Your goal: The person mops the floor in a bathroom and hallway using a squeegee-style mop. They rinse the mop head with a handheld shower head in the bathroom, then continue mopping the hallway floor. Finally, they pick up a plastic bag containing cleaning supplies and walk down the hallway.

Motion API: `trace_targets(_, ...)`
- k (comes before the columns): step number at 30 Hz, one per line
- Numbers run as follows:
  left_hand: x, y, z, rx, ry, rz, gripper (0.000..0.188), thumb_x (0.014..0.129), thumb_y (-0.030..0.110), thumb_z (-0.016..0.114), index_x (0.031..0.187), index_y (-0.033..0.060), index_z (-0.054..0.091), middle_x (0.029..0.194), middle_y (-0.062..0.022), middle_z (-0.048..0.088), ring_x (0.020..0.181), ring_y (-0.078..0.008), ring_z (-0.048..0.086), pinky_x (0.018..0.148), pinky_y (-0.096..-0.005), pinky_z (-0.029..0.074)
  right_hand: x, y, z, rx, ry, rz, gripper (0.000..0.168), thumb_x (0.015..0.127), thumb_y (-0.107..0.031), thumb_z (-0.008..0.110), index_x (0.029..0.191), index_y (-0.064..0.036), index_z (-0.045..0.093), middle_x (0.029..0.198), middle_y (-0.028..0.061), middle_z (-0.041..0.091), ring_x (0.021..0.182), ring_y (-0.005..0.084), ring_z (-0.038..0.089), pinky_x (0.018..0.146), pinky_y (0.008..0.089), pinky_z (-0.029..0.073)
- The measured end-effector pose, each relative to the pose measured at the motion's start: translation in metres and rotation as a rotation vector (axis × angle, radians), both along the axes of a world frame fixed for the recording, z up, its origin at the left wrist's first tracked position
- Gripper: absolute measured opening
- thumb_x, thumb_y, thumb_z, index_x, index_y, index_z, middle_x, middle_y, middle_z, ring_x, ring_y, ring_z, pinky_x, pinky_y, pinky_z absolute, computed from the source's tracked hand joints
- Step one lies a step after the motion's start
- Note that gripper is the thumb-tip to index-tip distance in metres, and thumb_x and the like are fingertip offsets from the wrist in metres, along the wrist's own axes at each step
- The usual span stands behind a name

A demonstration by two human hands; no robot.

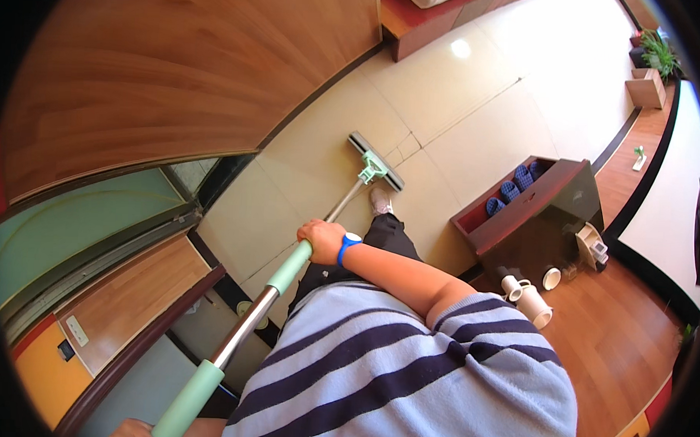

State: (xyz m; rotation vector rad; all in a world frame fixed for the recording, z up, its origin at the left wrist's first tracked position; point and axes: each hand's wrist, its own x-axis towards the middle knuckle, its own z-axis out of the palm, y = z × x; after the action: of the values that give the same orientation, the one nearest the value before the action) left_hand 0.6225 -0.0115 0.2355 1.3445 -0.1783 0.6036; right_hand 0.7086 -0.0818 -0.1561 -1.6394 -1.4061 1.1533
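Note:
A sponge mop with a light green head bracket (374, 167) stands on the beige tile floor. Its wide grey head lies just ahead of my shoe (380, 202). My right hand (321, 240), with a blue wristband (349, 247) at the wrist, is wrapped round the handle at the far end of the lower green grip (291, 265). The steel pole (247, 324) runs back to the upper green grip (188, 402). There my left hand (130, 431) holds on, partly cut off by the bottom edge of the picture.
A wood panel wall (187, 68) borders the floor at left. To the right stands a dark cabinet (543, 219), blue slippers (509, 191) in its open compartment. White cups (512, 288) and a white jug (533, 306) are beside it. A red-brown bench (417, 24) stands ahead.

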Motion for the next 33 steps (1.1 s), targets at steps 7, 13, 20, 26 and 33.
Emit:
trace_targets(7, -0.055, 0.035, -0.019, -0.015, -0.003, 0.167, 0.061, 0.088, 0.053, 0.048, 0.043, 0.0127, 0.038, 0.040, 0.0029, 0.043, 0.036, -0.0107, 0.040, 0.051, -0.0248, 0.036, 0.094, -0.006, 0.001, -0.093, -0.259, -0.058, 0.020, 0.065, -0.014, 0.064, 0.085, -0.013, 0.060, 0.085, 0.0091, 0.062, 0.086, 0.0301, 0.060, 0.071, 0.0421, 0.051)
trace_targets(13, -0.003, 0.038, -0.134, 0.013, 0.129, 0.323, 0.059, 0.088, 0.053, 0.047, 0.047, 0.0116, 0.038, 0.043, 0.0012, 0.045, 0.040, -0.0133, 0.042, 0.053, -0.0284, 0.037, 0.238, 0.012, -0.103, -0.049, -0.448, -0.299, 0.011, 0.068, -0.006, 0.061, 0.078, -0.010, 0.061, 0.083, 0.0144, 0.061, 0.085, 0.0334, 0.059, 0.076, 0.0413, 0.048)
trace_targets(20, -0.003, 0.074, -0.161, -0.142, 0.139, 0.332, 0.057, 0.090, 0.051, 0.045, 0.049, 0.0124, 0.036, 0.042, 0.0012, 0.043, 0.040, -0.0128, 0.041, 0.058, -0.0282, 0.036, 0.257, 0.034, -0.127, -0.221, -0.618, -0.060, 0.017, 0.064, -0.024, 0.069, 0.078, -0.015, 0.064, 0.077, 0.0100, 0.065, 0.085, 0.0300, 0.059, 0.086, 0.0371, 0.043)
trace_targets(26, -0.130, 0.076, -0.148, -0.129, 0.167, 0.440, 0.057, 0.088, 0.051, 0.049, 0.047, 0.0143, 0.034, 0.040, 0.0028, 0.041, 0.039, -0.0103, 0.037, 0.055, -0.0266, 0.034, 0.123, 0.073, -0.120, -0.190, -0.615, 0.130, 0.017, 0.066, -0.025, 0.064, 0.081, -0.016, 0.065, 0.077, 0.0096, 0.065, 0.081, 0.0282, 0.062, 0.085, 0.0363, 0.041)
trace_targets(33, -0.330, 0.046, -0.096, -0.054, 0.178, 0.656, 0.048, 0.084, 0.047, 0.054, 0.052, 0.0160, 0.037, 0.047, 0.0048, 0.043, 0.044, -0.0080, 0.040, 0.051, -0.0231, 0.036, -0.113, 0.104, -0.104, -0.054, -0.343, 0.288, 0.020, 0.069, -0.030, 0.065, 0.080, -0.013, 0.064, 0.077, 0.0104, 0.065, 0.081, 0.0286, 0.062, 0.082, 0.0382, 0.044)
